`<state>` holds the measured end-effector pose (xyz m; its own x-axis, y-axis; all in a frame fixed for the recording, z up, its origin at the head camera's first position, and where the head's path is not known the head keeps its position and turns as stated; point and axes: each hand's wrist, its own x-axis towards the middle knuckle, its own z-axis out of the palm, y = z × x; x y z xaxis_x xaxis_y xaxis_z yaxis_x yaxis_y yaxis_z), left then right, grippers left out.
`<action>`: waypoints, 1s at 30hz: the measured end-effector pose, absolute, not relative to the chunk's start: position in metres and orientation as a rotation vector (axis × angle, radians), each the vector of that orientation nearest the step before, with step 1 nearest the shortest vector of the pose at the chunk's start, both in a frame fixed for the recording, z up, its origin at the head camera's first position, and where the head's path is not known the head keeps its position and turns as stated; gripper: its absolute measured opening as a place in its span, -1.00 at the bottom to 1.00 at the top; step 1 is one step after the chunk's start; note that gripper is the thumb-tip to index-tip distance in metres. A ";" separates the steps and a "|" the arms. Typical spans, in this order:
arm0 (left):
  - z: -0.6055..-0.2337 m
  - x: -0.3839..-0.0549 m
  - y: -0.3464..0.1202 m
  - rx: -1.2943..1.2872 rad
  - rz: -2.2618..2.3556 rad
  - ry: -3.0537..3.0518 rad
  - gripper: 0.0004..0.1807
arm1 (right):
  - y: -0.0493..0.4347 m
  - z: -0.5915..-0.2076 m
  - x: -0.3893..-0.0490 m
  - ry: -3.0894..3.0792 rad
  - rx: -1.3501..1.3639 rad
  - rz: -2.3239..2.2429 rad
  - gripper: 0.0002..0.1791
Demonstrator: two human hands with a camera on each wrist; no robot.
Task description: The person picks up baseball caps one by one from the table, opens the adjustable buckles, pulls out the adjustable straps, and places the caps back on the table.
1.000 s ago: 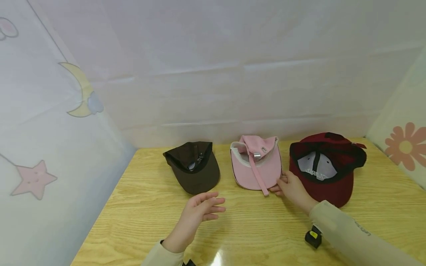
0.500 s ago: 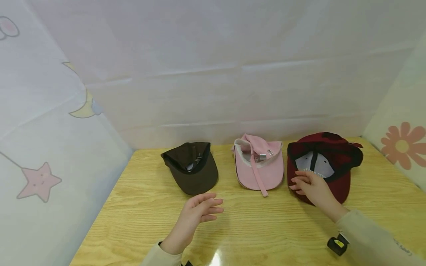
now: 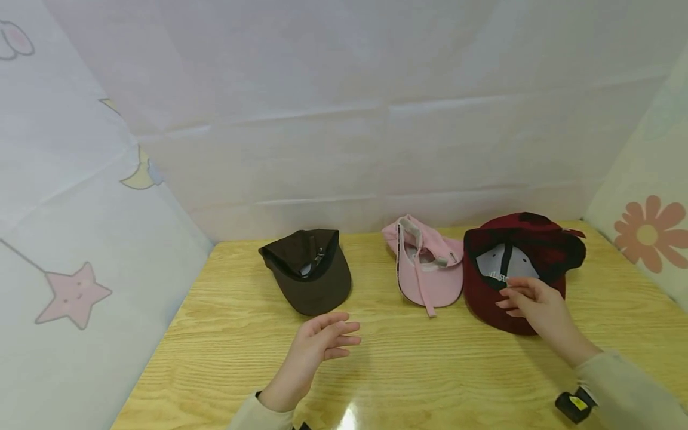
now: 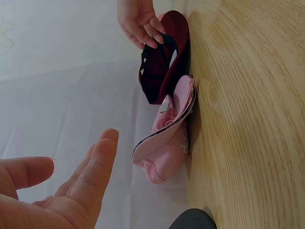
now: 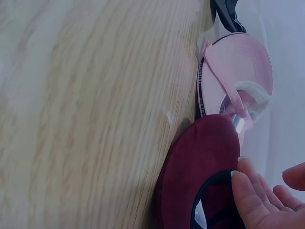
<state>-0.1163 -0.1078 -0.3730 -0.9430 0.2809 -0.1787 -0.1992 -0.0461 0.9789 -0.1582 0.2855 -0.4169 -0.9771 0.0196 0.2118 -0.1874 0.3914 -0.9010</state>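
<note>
So the maroon cap (image 3: 518, 243) is by the table's (image 3: 408, 370) back edge, right-corner side, brim pointing frontward, right behind the nearer right hand (image 3: 539, 306), fingers loose. Left hand's (image 3: 321, 339) fingers are spread, holding nothing too.

The brown cap (image 3: 319, 286), tilted pink cap (image 3: 438, 280) and dark red cap (image 3: 516, 260) lay in a row, hollows showing.
</note>
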 end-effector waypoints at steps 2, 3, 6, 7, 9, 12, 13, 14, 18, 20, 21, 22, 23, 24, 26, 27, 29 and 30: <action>-0.373 -0.116 -0.108 0.087 2.055 1.908 -0.48 | 0.288 -0.417 -0.158 -2.458 0.151 1.631 -0.73; -0.373 -0.116 -0.108 0.087 2.055 1.907 -0.48 | 0.289 -0.417 -0.158 -2.462 0.152 1.632 -0.74; -0.373 -0.116 -0.108 0.090 2.055 1.908 -0.48 | 0.292 -0.417 -0.158 -2.469 0.152 1.633 -0.77; -0.373 -0.116 -0.108 0.091 2.055 1.908 -0.48 | 0.293 -0.417 -0.158 -2.468 0.148 1.638 -0.79; -0.373 -0.116 -0.108 0.090 2.055 1.908 -0.48 | 0.296 -0.416 -0.158 -2.469 0.143 1.634 -0.83; -0.373 -0.116 -0.108 0.091 2.054 1.911 -0.47 | 0.300 -0.416 -0.157 -2.479 0.121 1.598 -0.85; -0.373 -0.116 -0.108 0.091 2.055 1.911 -0.47 | 0.302 -0.416 -0.156 -2.487 0.110 1.578 -0.84; -0.373 -0.116 -0.108 0.092 2.055 1.912 -0.48 | 0.303 -0.416 -0.156 -2.491 0.096 1.563 -0.84; -0.374 -0.117 -0.107 0.096 2.061 1.910 -0.49 | 0.307 -0.417 -0.154 -2.494 0.043 1.508 -0.86; -0.374 -0.117 -0.106 0.095 2.062 1.908 -0.49 | 0.309 -0.418 -0.154 -2.496 0.020 1.475 -0.85; -0.374 -0.117 -0.106 0.093 2.061 1.907 -0.48 | 0.310 -0.418 -0.154 -2.503 0.010 1.449 -0.82; -0.374 -0.117 -0.106 0.093 2.060 1.907 -0.48 | 0.311 -0.418 -0.154 -2.508 -0.006 1.421 -0.80; -0.374 -0.118 -0.106 0.093 2.058 1.908 -0.48 | 0.312 -0.418 -0.154 -2.516 -0.022 1.388 -0.78; -0.374 -0.118 -0.106 0.093 2.058 1.908 -0.48 | 0.313 -0.418 -0.154 -2.530 -0.036 1.345 -0.73; -0.375 -0.118 -0.106 0.094 2.055 1.907 -0.48 | 0.315 -0.418 -0.154 -2.555 -0.069 1.267 -0.69; -0.375 -0.118 -0.106 0.095 2.055 1.907 -0.49 | 0.316 -0.418 -0.153 -2.568 -0.086 1.227 -0.68; -0.374 -0.118 -0.106 0.099 2.052 1.907 -0.49 | 0.318 -0.418 -0.153 -2.590 -0.123 1.160 -0.65; -0.374 -0.118 -0.106 0.099 2.050 1.907 -0.49 | 0.319 -0.419 -0.153 -2.600 -0.142 1.135 -0.64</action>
